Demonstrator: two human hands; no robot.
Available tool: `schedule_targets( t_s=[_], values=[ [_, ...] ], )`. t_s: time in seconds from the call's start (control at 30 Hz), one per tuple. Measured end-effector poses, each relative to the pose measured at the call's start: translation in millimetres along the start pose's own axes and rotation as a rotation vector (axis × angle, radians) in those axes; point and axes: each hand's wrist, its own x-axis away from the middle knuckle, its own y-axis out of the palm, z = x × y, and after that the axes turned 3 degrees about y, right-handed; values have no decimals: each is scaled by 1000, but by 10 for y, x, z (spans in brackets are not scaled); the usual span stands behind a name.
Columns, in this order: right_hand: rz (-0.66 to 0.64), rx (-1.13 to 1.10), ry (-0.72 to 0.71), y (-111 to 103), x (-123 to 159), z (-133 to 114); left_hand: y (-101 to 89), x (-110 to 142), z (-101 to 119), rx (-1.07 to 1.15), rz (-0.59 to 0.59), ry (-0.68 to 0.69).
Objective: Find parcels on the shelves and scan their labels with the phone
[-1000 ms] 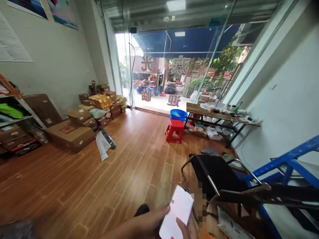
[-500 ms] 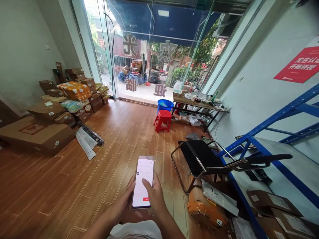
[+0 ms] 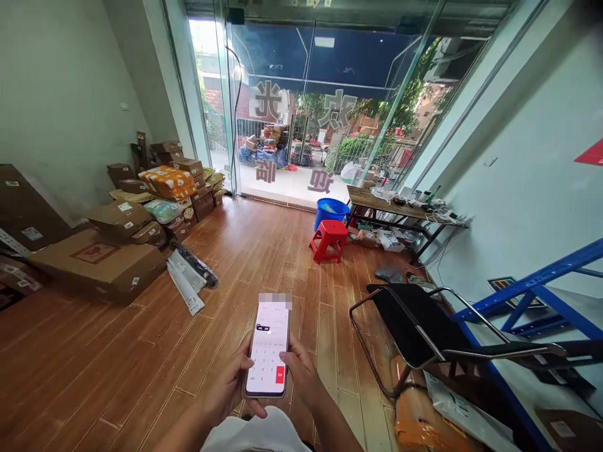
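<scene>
A smartphone (image 3: 266,351) is held upright in front of my body, its lit screen facing me. On the screen a number keypad with a red key shows at the bottom, and a small dark pop-up sits above it. My left hand (image 3: 234,370) wraps the phone's left edge, with the thumb at the keypad's left side. Along the right edge my right hand (image 3: 301,370) grips it too, its thumb over the right side of the keypad. The fingers behind the phone are mostly hidden.
Stacked cardboard boxes (image 3: 101,260) stand at the left, with long wrapped parcels (image 3: 188,276) on the floor. Ahead are a red stool (image 3: 330,240), a blue bin (image 3: 331,210) and a cluttered table (image 3: 391,202). A black chair (image 3: 414,320) and blue rack (image 3: 541,295) stand at right.
The view has turned left. My right thumb has moved from mid-screen to the right edge. A number keypad and a dark pop-up have appeared on the phone screen.
</scene>
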Motion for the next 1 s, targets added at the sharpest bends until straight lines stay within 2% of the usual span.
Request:
schedule_targets(
  t_s=[0.13,0.4,0.6,0.8,1.0],
  values=[
    [-36,3,-6,116,-128,11,-100,2,97,-12,29,14],
    [-156,0,-26,189,-267,77,-109,11,226,-109,120,38],
    [-196,89,-10,174,-281,107,-190,-43,204,-8,-5,77],
    [-157,37,-7,143,-328,64,-237,-66,197,15,-17,68],
    [-145,17,5,146,-403,8,-277,-107,307,4,-33,31]
  ],
)
